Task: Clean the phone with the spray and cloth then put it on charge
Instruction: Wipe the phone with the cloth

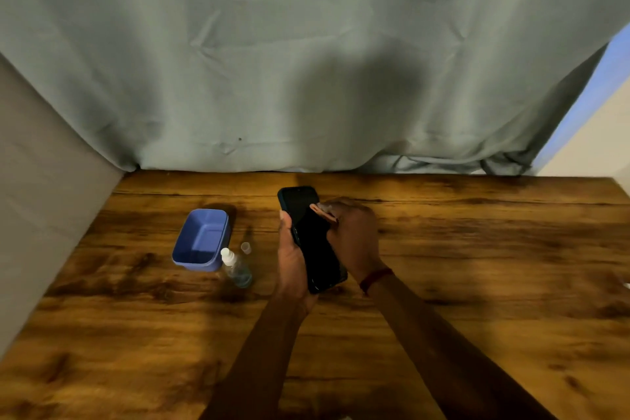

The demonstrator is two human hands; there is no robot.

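The right fingers (pixel 329 210) pinch a small pale cloth (pixel 320 209) against the upper part of the phone (pixel 308 235) screen, and the right hand (pixel 354 239) curls closed around that wad. The left hand (pixel 289 249) cradles the phone from below and from its left edge, thumb up along the side, fingers wrapped behind and hidden. The phone is off the table (pixel 477 249), tilted with its top away from the person, screen up and dark.

It looks like a stiff, flat slab, light enough for one hand but smooth-sided, and likely slicker once wet; glass makes a drop costly. The long edges are the sound place to hold it, as the left hand does, leaving the face free for wiping.

To the left, the spray (pixel 235 268) stands on the table with its cap (pixel 245 247) off just behind it, and a blue tub (pixel 201 239) sits beside both. No charger or cable shows clearly, so charging seems some way off.
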